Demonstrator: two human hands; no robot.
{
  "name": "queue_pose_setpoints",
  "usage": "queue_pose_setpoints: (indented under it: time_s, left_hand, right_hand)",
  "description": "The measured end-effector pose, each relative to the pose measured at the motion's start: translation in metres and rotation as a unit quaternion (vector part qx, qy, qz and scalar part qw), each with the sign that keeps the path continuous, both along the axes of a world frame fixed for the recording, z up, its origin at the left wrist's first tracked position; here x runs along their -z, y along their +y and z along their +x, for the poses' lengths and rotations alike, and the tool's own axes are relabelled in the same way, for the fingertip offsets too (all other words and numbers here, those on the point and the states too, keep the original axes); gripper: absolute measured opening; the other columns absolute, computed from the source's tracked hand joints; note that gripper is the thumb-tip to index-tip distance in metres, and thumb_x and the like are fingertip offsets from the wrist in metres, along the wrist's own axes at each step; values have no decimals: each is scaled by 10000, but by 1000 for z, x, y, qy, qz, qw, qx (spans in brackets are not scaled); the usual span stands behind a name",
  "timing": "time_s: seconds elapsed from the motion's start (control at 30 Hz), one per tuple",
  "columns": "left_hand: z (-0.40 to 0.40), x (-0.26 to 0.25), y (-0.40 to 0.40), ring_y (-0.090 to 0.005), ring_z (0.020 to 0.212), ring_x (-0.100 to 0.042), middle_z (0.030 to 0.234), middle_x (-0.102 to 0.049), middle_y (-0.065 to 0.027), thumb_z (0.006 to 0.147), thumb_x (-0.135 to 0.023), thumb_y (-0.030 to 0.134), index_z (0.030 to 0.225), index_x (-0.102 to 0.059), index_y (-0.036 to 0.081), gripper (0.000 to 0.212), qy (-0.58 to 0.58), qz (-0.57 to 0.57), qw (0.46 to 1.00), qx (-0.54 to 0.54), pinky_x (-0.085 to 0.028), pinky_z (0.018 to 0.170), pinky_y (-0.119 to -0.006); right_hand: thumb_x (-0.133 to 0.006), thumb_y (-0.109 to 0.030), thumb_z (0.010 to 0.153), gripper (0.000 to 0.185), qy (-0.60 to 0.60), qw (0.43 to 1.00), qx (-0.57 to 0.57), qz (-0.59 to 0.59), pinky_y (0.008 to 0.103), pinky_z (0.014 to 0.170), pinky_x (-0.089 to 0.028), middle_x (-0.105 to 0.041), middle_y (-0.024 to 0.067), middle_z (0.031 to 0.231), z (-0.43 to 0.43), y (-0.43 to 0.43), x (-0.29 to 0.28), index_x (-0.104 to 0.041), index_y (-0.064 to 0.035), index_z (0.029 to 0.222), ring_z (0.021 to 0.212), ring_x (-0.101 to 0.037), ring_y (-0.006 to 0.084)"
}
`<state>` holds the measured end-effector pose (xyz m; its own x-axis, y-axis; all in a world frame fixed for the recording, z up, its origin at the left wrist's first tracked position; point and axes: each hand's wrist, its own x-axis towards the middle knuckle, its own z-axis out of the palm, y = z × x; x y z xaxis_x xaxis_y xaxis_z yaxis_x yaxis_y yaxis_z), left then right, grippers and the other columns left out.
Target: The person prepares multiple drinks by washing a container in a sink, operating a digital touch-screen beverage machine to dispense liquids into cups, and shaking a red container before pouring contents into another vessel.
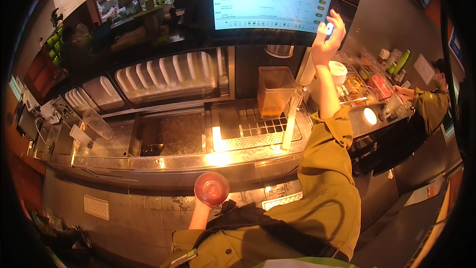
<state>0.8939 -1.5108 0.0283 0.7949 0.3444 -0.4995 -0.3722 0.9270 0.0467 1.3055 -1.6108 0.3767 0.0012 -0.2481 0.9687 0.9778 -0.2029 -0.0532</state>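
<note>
My left hand (202, 208) grips a round reddish cup (212, 189) low in front of my body. I see the cup from above, and its rim hides most of the fingers. My right hand (329, 41) is raised to the lower right corner of a lit display screen (267, 2). Its thumb and fingers are apart, and a small bright patch shows between them. Whether a fingertip touches the glass I cannot tell. Below the screen, a transparent container (274, 93) with brownish liquid stands on the drip grate (256, 124) of the steel counter.
An ice bin (182, 134) with a dark scoop is sunk into the counter. Left of it are transparent plastic pitchers (97, 123). Several white-edged containers (167, 76) line the back. At right, a co-worker's arm (431, 108) reaches by topping trays (372, 82).
</note>
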Motion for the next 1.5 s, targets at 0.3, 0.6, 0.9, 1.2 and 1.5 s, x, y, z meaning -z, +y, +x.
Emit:
queue_pose_setpoints:
  time_s: [0.3, 0.6, 0.9, 1.2, 1.5]
  left_hand:
    - [3, -23, -21, -243, 988, -508, 1070, -542, -64, 839, -348, 368, 1071, -500, 131, 364, -18, -12, 998, 52, -411, 859, -431]
    - [10, -27, -24, -247, 1008, -500, 1090, -538, -68, 838, -353, 376, 1074, -499, 133, 369, -9, -84, 995, 60, -410, 863, -419]
    - [-8, -34, -26, -274, 1010, -446, 1078, -493, -107, 860, -326, 354, 1073, -443, 96, 354, -20, -135, 990, 19, -341, 924, -453]
    - [-14, -30, -27, -261, 996, -461, 1058, -511, -96, 869, -328, 342, 1059, -444, 93, 334, -15, -123, 992, 15, -343, 923, -446]
    - [-21, -39, -28, -270, 1000, -457, 1062, -508, -101, 870, -327, 304, 1053, -453, 59, 330, 50, -169, 984, -7, -349, 917, -450]
  right_hand:
    - [-520, -17, 685, 231, 106, 994, 27, -22, 358, 865, -365, -529, 100, 1095, 31, -25, 52, -521, -35, 915, 1022, -457, 286]
    - [-571, -74, 652, 150, -52, 974, 65, -211, 395, 974, -271, -478, 82, 1220, -9, 32, 1, -532, -59, 796, 1175, -357, 297]
    - [-569, -85, 637, 124, -35, 968, 79, -236, 461, 980, -237, -462, 101, 1229, -17, 31, 23, -511, -58, 744, 1182, -346, 307]
    - [-572, -88, 640, 112, -15, 969, 72, -234, 462, 986, -227, -459, 91, 1233, -20, 30, 30, -514, -66, 734, 1183, -344, 305]
    - [-579, -100, 626, 129, -17, 974, 53, -219, 471, 963, -257, -490, 96, 1190, -13, 35, 31, -540, -50, 739, 1151, -369, 321]
